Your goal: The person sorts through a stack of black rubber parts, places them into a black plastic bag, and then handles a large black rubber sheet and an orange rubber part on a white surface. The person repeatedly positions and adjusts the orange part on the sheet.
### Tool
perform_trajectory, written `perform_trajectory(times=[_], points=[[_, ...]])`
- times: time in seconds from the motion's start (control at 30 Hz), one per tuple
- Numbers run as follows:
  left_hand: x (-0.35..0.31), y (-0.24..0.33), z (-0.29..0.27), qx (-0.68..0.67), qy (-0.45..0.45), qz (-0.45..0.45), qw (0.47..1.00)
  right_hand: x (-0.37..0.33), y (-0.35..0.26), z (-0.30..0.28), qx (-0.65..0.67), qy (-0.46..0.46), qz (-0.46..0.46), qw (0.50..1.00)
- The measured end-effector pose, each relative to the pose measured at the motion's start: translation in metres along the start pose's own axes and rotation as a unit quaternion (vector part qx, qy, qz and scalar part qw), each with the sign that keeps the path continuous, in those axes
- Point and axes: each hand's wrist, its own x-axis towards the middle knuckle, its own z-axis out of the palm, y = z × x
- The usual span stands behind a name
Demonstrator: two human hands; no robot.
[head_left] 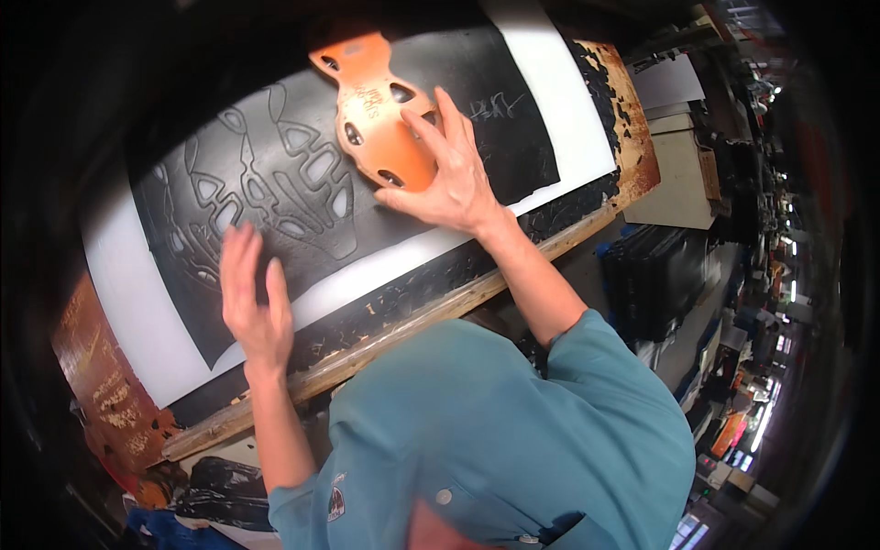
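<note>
The bench's wooden edge (403,335) is running closest to me, and beyond it a white sheet (371,280) is lying under a black sheet (513,151). My left hand (257,307) is being kept loose, fingers and thumb apart, beside the cut outlines (261,179); I can't tell whether it is touching the surface. Further in, the orange plate (383,128) is lying on the black sheet, right of those outlines. My right hand (454,179) is spanning its near end, thumb by the tip, fingers over the right side; I can't tell whether that grip is clamping or just resting. I'm judging the plate stiff and fairly heavy, not fragile, its smooth face perhaps slippery. Its underside may be sharp, so I'm favouring the upper rim and the holes for purchase. At the far end, its narrow neck is offering another hold.
</note>
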Motion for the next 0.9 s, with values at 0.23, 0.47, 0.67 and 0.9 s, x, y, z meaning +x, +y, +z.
perform_trajectory(times=[0.23, 0.47, 0.67, 0.9], points=[[-0.087, 0.070, 0.017, -0.169, -0.093, -0.046, 0.980, -0.034, 0.004, -0.002, 0.015, 0.033, -0.005, 0.999], [-0.098, 0.069, 0.039, -0.036, -0.037, -0.004, 0.999, -0.030, 0.012, -0.015, 0.111, 0.017, -0.009, 0.994], [-0.104, 0.070, 0.038, 0.012, -0.022, -0.003, 1.000, -0.012, 0.064, -0.107, 0.232, 0.242, 0.045, 0.941], [-0.117, 0.066, 0.037, 0.058, 0.007, -0.019, 0.998, 0.023, 0.112, -0.185, 0.116, 0.293, 0.032, 0.949]])
